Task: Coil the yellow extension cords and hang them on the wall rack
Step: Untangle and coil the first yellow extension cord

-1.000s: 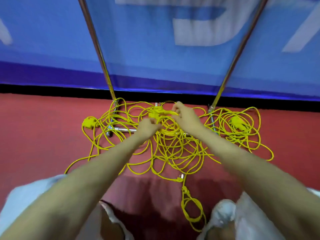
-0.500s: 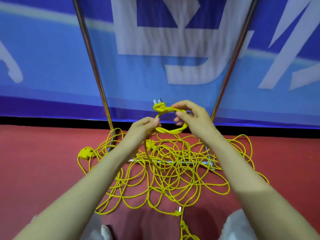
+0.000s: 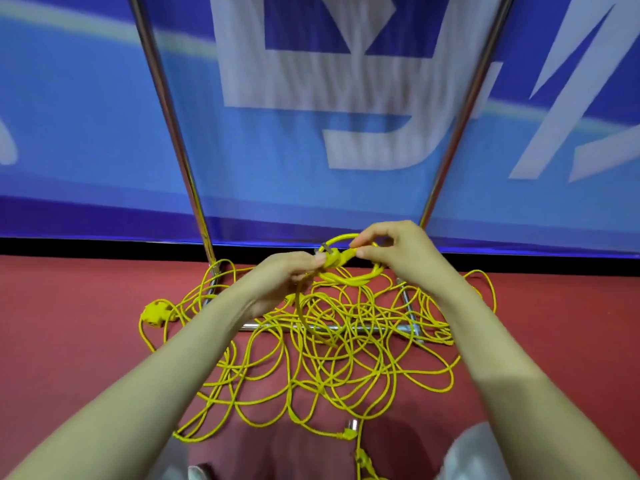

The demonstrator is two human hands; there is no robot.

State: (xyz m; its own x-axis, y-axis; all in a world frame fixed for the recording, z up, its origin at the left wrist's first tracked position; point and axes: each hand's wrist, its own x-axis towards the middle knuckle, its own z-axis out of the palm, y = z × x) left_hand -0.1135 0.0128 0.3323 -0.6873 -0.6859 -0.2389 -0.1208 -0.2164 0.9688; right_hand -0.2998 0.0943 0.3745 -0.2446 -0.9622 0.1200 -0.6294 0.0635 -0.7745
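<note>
A tangle of yellow extension cords (image 3: 332, 355) lies spread on the red floor in front of me. Both hands hold one cord end lifted above the pile, bent into a small loop (image 3: 367, 275). My left hand (image 3: 287, 275) grips the cord beside its yellow plug (image 3: 337, 258), whose metal prongs show. My right hand (image 3: 394, 251) pinches the loop's top between thumb and fingers. From my left hand the cord drops back into the tangle. A yellow socket block (image 3: 154, 311) lies at the pile's left edge.
A chrome rack frame stands against the blue banner wall: two slanted poles (image 3: 166, 109) (image 3: 467, 109) and a low crossbar (image 3: 332, 328) under the cords. Another plug (image 3: 349, 433) lies near my light-trousered knees (image 3: 474, 452) at the bottom.
Both hands lifted a cord end off the floor pile and bent it into a small loop. My view rose toward the banner. The plug has shifted from above the loop to beside my left fingers.
</note>
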